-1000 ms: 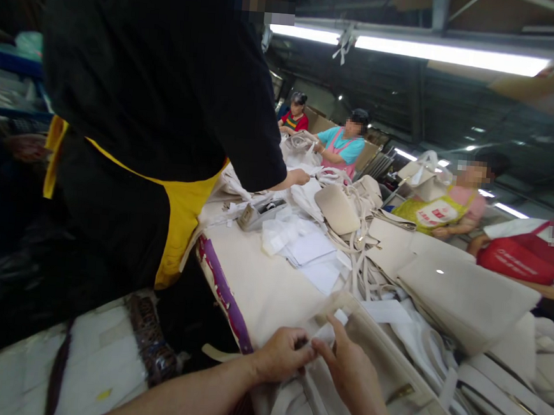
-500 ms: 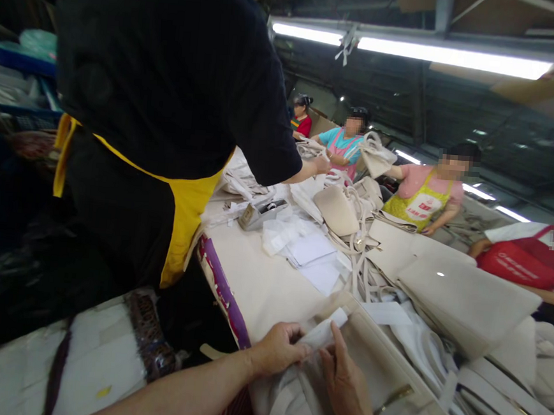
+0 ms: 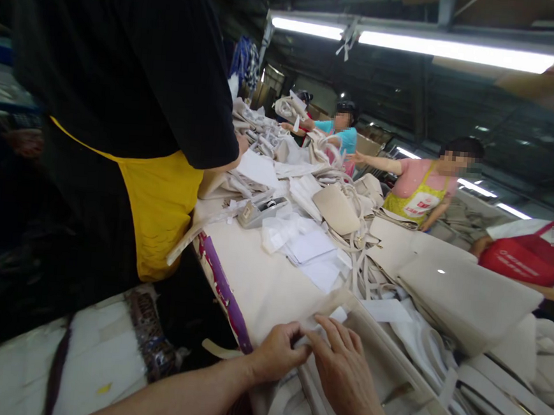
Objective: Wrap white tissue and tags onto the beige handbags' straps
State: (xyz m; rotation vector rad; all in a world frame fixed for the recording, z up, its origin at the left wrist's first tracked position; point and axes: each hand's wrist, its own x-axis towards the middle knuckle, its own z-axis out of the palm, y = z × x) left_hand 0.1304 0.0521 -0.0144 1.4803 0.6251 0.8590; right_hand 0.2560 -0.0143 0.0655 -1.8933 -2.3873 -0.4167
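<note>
A strip of white wrapping (image 3: 339, 315), perhaps paper or thin foam, lies over the open cream bag (image 3: 403, 364) in front of me. My left hand (image 3: 281, 352) pinches its near end between thumb and fingers. Over the middle of the strip, my right hand (image 3: 344, 363) is curled with its fingertips pressed down close to the left thumb. Both hands cover most of the strip, so only its far end shows. Pale straps (image 3: 281, 403) of the bag hang below my wrists.
Cream bags (image 3: 466, 293) pile up on the right. White sheets (image 3: 309, 248) and a grey box (image 3: 262, 211) lie farther up the table (image 3: 248, 269). A co-worker in a yellow apron (image 3: 162, 205) stands close on the left; several others work across the table.
My right hand has moved left and its raised index finger has come down onto the strip, covering it. The near co-worker has shifted left, and the bag held up across the table has been lowered.
</note>
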